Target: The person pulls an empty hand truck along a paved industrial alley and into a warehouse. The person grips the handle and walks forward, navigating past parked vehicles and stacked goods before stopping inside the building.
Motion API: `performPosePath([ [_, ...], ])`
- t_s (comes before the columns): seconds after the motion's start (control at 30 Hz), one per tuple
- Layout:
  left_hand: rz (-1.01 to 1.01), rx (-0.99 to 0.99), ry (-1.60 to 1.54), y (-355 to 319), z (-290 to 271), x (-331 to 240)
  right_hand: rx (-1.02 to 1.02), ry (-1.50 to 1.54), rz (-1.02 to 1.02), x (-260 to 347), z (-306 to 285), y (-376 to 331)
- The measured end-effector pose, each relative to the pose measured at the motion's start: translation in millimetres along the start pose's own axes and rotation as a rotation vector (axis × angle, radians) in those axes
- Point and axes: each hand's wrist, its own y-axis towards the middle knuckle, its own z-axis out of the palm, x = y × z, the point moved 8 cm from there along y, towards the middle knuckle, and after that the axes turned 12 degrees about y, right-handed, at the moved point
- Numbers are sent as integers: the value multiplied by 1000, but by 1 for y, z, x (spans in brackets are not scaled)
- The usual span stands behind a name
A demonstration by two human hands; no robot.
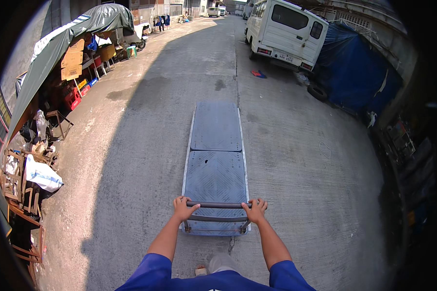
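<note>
A long platform cart with a blue-grey ribbed deck in two panels stands on the concrete in front of me. Nothing lies on its deck, and a small dark hole shows in the nearer panel. Across its near end runs a dark push handle. My left hand is wrapped round the handle's left end, thumb along the bar. At the right end my right hand grips the same bar, its thumb on the near side. Both arms reach forward.
A white van is parked ahead on the right, beside a blue tarp and a tyre. Along the left edge are a tarp-covered stall, red crates, wooden scraps and a white sack. A red-and-blue item lies near the van.
</note>
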Motion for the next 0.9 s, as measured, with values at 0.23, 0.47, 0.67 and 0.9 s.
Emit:
performPosePath([
  [0.23, 3, -38, -72, 222, -31, -19, -97, 9, -67, 67, -9, 212],
  [0.47, 54, -53, -23, 436, -41, -58, -92, 81, -50, 132, -31, 426],
  [0.67, 77, -54, -6, 635, -64, -107, -136, 20, -64, 183, -56, 625],
  [0.9, 98, -63, -29, 877, -106, -134, -125, 40, -64, 253, -58, 846],
])
